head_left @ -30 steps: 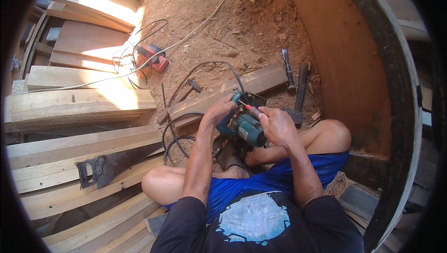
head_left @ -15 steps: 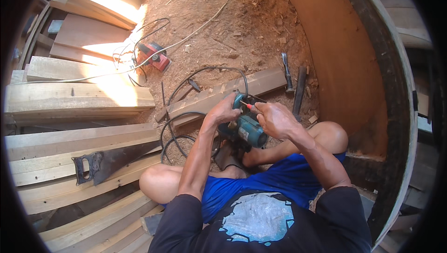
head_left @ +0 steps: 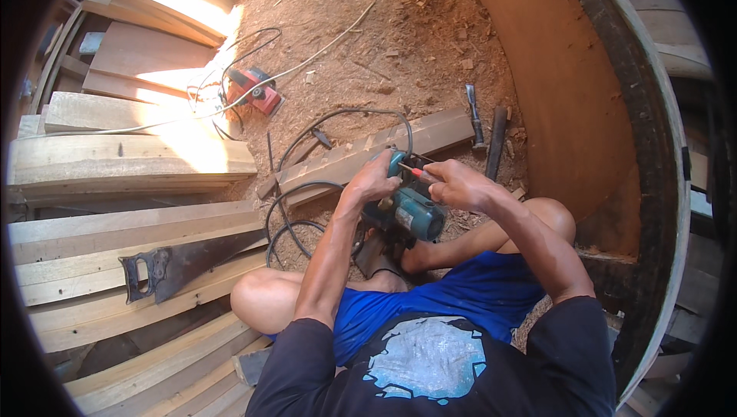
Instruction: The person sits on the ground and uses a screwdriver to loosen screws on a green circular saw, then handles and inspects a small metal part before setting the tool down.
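A teal corded power tool (head_left: 418, 214) with a rounded motor housing rests between my bent legs, close to my feet. My left hand (head_left: 374, 177) is closed around its upper handle. In my right hand (head_left: 458, 184) is a screwdriver (head_left: 414, 172) with a red handle, its thin shaft pointing left. The screwdriver's tip meets the tool's handle near my left fingers; the exact contact spot is too small to make out. A black power cord (head_left: 342, 113) loops away from the tool across the floor.
Wooden beams (head_left: 123, 162) are stacked at the left, with a handsaw (head_left: 184, 263) lying on them. A notched plank (head_left: 434, 134), a chisel (head_left: 475, 117) and a red power tool (head_left: 256, 91) lie on the shavings. A curved wooden panel (head_left: 568, 94) stands at the right.
My right hand has shifted slightly right and turned, with the screwdriver still in it. My right elbow has swung outward a little. The left hand keeps its grip on the power tool.
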The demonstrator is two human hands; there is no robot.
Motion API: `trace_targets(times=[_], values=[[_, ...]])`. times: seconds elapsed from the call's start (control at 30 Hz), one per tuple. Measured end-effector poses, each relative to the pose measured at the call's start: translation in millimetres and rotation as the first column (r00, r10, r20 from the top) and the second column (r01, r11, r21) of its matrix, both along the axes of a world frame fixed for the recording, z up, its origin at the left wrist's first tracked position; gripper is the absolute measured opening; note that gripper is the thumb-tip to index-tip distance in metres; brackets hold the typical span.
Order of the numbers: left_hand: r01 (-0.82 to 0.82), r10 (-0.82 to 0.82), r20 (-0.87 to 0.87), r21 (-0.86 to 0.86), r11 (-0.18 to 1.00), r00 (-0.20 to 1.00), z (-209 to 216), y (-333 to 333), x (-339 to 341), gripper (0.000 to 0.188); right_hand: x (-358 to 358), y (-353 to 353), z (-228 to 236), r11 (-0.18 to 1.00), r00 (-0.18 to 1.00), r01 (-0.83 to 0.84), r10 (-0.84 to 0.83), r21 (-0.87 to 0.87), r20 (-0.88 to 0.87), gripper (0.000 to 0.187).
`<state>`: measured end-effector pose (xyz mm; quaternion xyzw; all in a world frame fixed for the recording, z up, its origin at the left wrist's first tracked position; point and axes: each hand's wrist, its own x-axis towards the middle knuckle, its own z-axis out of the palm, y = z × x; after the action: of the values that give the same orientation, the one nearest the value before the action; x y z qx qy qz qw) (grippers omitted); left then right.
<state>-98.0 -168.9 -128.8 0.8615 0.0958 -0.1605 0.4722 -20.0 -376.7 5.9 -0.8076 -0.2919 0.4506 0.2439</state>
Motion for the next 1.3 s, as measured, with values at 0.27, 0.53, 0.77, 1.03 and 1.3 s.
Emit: trace_targets(times=[0.27, 0.53, 0.77, 1.03, 1.3], values=[[0.024, -0.023, -0.06, 0.019, 1.0, 0.998, 10.5, -1.3, -1.9, 0.055, -17.8, 10.1, 13.1, 0.972, 0.899, -0.154, 0.213, -0.18, 0.382, 0.041], [0.036, -0.035, -0.017, 0.08, 0.996, 0.999, 10.5, -2.3, 0.3, 0.052, -22.6, 1.8, 10.1, 0.94, 0.739, -0.238, 0.338, -0.244, 0.582, 0.041], [-0.033, 0.035, 0.013, -0.127, 0.991, 0.999, -3.2, -2.4, -4.1, 0.051, -6.4, -0.2, -1.3, 0.948, 0.948, 0.316, -0.317, 0.02, 0.021, 0.033], [-0.05, 0.049, -0.025, -0.003, 0.999, 0.998, -5.2, 0.2, -4.3, 0.054, -28.6, 20.9, 16.9, 0.93, 0.724, -0.224, 0.358, -0.29, 0.59, 0.027], [-0.076, 0.069, -0.034, -0.248, 0.966, 0.997, -13.1, -0.8, -1.3, 0.045, -9.9, -11.1, -10.5, 0.781, 0.856, 0.51, -0.503, 0.36, -0.122, 0.038]])
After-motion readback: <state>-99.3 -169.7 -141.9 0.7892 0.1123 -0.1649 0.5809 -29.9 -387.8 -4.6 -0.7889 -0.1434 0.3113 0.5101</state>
